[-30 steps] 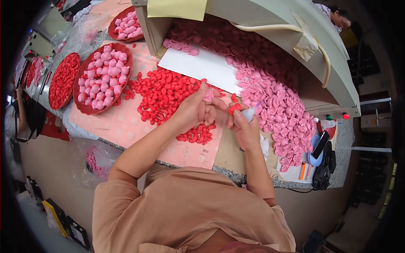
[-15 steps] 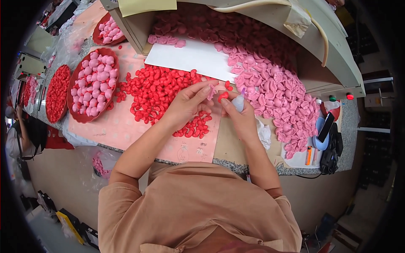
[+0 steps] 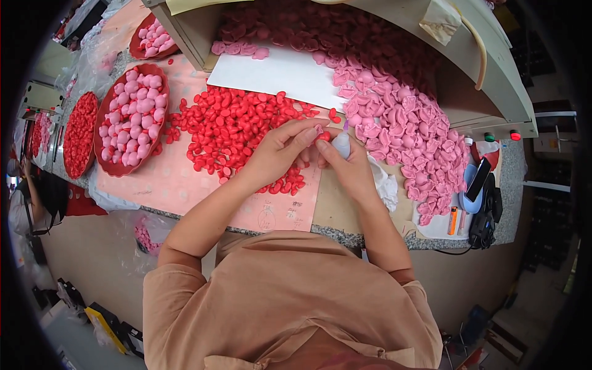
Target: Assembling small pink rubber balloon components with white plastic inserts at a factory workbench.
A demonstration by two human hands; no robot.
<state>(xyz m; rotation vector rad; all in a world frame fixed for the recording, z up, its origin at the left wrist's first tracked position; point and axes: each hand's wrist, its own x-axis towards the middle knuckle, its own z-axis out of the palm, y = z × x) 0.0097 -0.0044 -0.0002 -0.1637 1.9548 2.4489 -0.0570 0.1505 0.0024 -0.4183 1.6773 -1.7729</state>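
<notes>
My left hand (image 3: pixel 279 150) pinches a small pink ruffled plastic piece (image 3: pixel 318 129) between thumb and finger. In my right hand (image 3: pixel 351 174) are a small red rounded piece (image 3: pixel 324 136), held at the thumb tip, and a translucent squeeze bottle (image 3: pixel 341 145) with a purple tip pointing away from me. The red piece is up against the pink one; whether they are joined I cannot tell. Loose red pieces (image 3: pixel 229 129) lie heaped beside and beyond my left hand. To the right spreads a large pile of pink ruffled pieces (image 3: pixel 410 139).
At left stand red scalloped trays (image 3: pixel 121 173) of pink-and-red pieces and a tray of red pieces (image 3: pixel 80 135). A grey hooded housing (image 3: pixel 493 92) arches over the pink pile. A white sheet (image 3: pixel 271 77) lies beneath it. A phone (image 3: pixel 478 180) and orange lighter (image 3: pixel 452 221) sit right.
My hands have come together, bringing the red piece in my right hand against the pink piece in my left. The bottle has shifted slightly left with my right hand.
</notes>
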